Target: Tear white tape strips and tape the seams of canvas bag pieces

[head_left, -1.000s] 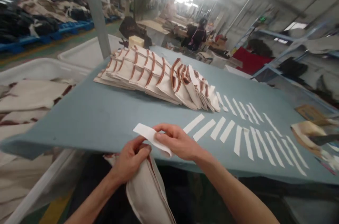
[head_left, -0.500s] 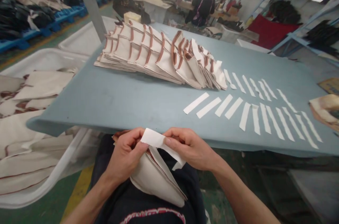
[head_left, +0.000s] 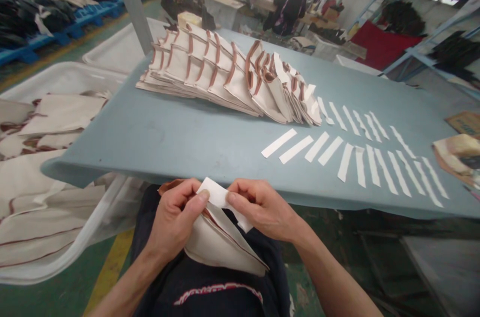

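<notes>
Between my two hands, over my lap, stretches a white strip (head_left: 213,194). My left hand (head_left: 174,217) pinches its left end with the thumb on top, right at the edge of a cream fabric piece with brown trim (head_left: 221,244). That piece hangs folded across my lap, its upper part hidden behind my left fingers. Closed on the strip farther along is my right hand (head_left: 262,207), with the strip's loose end hanging below the fingers. More white strips (head_left: 317,147) lie in two slanting rows on the blue-grey table (head_left: 180,142).
A long overlapping stack of cream pieces with brown edging (head_left: 221,72) covers the table's far side. At left, a white bin (head_left: 93,227) holds more cream pieces. A metal post (head_left: 129,2) rises behind the table. One person (head_left: 290,7) is in the background.
My right hand has slid slightly left, closer to my left hand, shortening the stretch of strip between them. My left thumb now presses on the strip's end.
</notes>
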`<state>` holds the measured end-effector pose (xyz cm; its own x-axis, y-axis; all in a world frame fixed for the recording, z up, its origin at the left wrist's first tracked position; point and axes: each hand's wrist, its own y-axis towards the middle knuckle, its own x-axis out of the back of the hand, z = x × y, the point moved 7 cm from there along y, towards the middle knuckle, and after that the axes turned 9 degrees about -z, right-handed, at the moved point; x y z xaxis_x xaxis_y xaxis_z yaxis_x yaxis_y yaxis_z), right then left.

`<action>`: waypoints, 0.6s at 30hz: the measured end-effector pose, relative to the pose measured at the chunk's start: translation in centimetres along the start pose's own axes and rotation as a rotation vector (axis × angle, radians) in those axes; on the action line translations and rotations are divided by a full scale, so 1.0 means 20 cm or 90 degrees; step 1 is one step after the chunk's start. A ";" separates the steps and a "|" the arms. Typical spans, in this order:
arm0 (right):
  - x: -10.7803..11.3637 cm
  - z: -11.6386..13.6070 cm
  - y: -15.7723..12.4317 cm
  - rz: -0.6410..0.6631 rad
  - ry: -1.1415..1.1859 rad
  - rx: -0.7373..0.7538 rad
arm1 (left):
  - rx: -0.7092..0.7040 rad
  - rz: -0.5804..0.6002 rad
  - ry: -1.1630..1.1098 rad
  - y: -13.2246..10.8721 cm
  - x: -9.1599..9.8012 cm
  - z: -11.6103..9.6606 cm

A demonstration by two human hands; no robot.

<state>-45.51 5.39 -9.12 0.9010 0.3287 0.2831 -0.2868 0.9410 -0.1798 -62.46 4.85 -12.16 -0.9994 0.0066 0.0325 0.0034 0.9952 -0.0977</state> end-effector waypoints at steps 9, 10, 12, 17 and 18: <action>0.04 0.02 -0.06 -0.085 -0.035 0.207 | -0.133 0.029 0.073 -0.12 -0.04 -0.13; 0.02 0.03 -0.06 -0.088 -0.009 0.221 | -0.151 0.030 0.084 -0.13 -0.04 -0.15; -0.01 0.03 -0.07 -0.098 0.063 0.235 | -0.181 0.029 0.097 -0.13 -0.06 -0.18; -0.10 0.03 -0.07 -0.126 0.246 0.225 | -0.200 0.043 0.100 -0.13 -0.07 -0.18; -0.12 0.02 -0.07 -0.130 0.264 0.221 | -0.190 0.050 0.099 -0.13 -0.07 -0.16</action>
<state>-47.37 3.37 -9.19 0.9814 0.1441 -0.1266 -0.1202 0.9764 0.1792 -61.06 2.55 -8.70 -0.9790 0.0758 0.1892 0.1120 0.9757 0.1884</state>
